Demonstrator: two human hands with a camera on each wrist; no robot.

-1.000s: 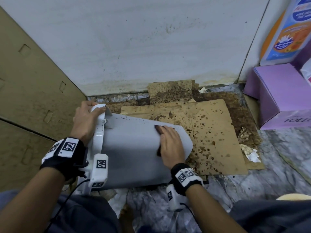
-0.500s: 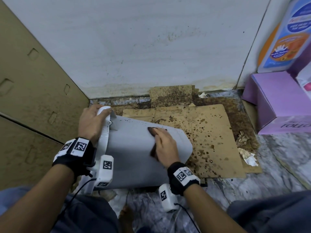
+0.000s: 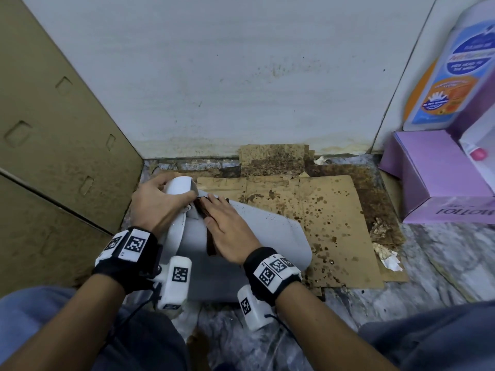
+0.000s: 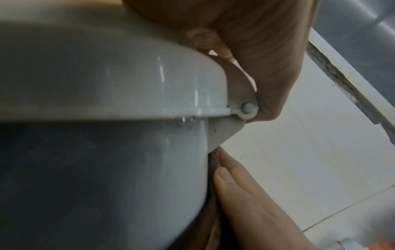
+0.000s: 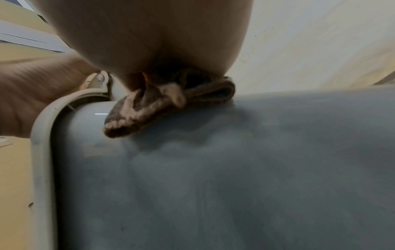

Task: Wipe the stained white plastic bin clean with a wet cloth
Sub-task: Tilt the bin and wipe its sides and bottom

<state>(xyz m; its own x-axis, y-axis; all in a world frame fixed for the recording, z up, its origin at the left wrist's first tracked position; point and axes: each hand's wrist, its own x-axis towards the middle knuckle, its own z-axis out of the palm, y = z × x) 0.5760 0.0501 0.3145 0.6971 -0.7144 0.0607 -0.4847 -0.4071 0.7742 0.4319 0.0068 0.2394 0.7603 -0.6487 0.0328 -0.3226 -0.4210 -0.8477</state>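
Observation:
The white plastic bin (image 3: 270, 236) lies on its side on the floor, its base pointing right. A few dark specks show near its base end. My left hand (image 3: 158, 202) grips the rim and lid (image 3: 178, 184) at the left end; in the left wrist view its fingers (image 4: 267, 71) curl over the lid hinge (image 4: 245, 108). My right hand (image 3: 227, 228) lies flat on the bin's upper side and presses a brown cloth (image 3: 210, 236) against it, close to the rim. From the right wrist the bunched cloth (image 5: 162, 104) shows under the palm on the bin wall (image 5: 235, 169).
Stained brown cardboard (image 3: 334, 215) covers the floor under and right of the bin. A tan panel (image 3: 53, 145) stands at the left, a white wall (image 3: 241, 76) behind. A purple box (image 3: 439, 180) and a large bottle (image 3: 452, 76) stand at the right. Crumpled paper (image 3: 385, 255) lies on the marble floor.
My right hand has slid the cloth leftward along the bin, from its middle to just beside the rim. The left hand keeps its grip on the rim.

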